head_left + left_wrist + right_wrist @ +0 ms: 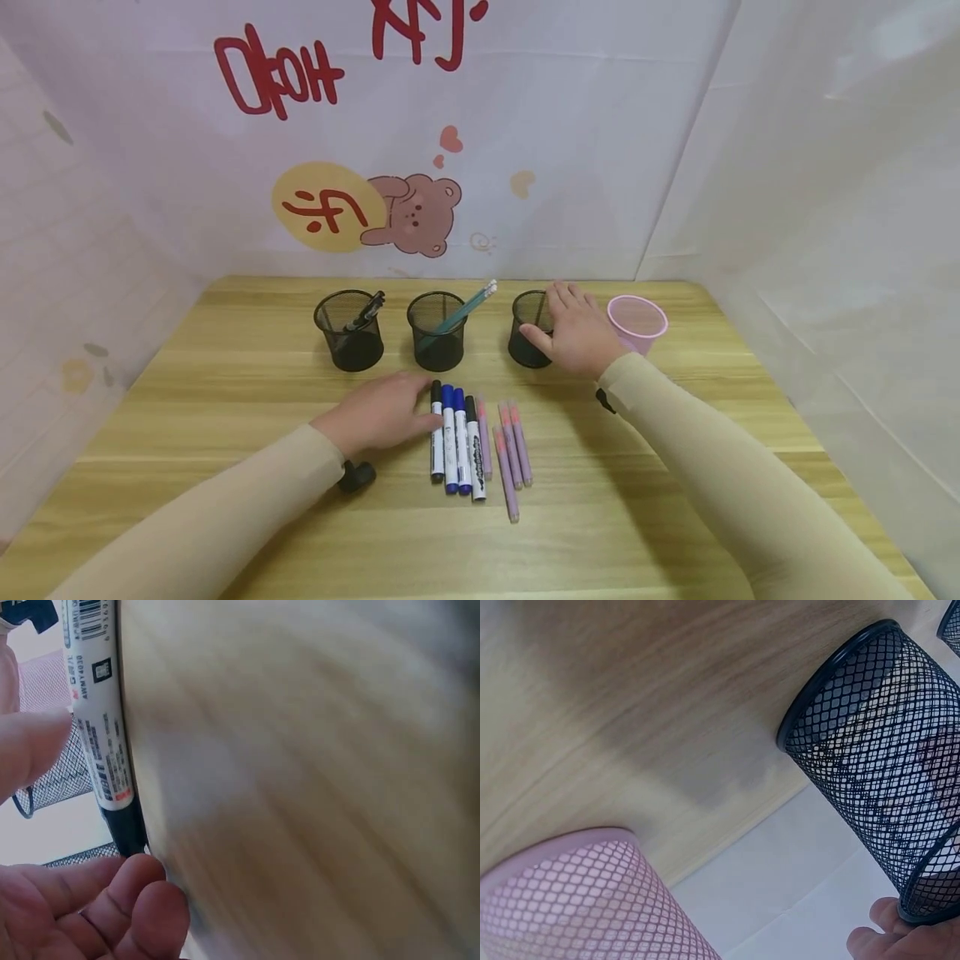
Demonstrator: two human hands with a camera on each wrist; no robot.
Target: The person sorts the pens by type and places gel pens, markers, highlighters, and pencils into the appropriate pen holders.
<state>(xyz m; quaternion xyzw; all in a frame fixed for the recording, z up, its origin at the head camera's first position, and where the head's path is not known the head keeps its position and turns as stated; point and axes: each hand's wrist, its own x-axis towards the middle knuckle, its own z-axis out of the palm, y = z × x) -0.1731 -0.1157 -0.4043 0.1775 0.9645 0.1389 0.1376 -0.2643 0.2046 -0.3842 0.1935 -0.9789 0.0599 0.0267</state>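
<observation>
My left hand (386, 410) is beside the leftmost black-capped whiteboard marker (437, 450) of a row on the table. In the left wrist view, its thumb lies along the white barrel (105, 742) and its fingertips (154, 907) are by the black cap; no firm grip shows. My right hand (581, 332) reaches to the third black mesh pen holder (529, 342), fingers extended along its right side and thumb across its front. Fingertips (885, 930) meet the holder's rim in the right wrist view. That holder shows no pens.
Right of the markers lie several pale purple pens (513, 450). A pink mesh holder (637, 321) stands beside my right wrist. To the left, one black holder (356, 350) contains black pens, and another (438, 354) contains green pencils. A white printed backdrop (570, 108) rises behind the table.
</observation>
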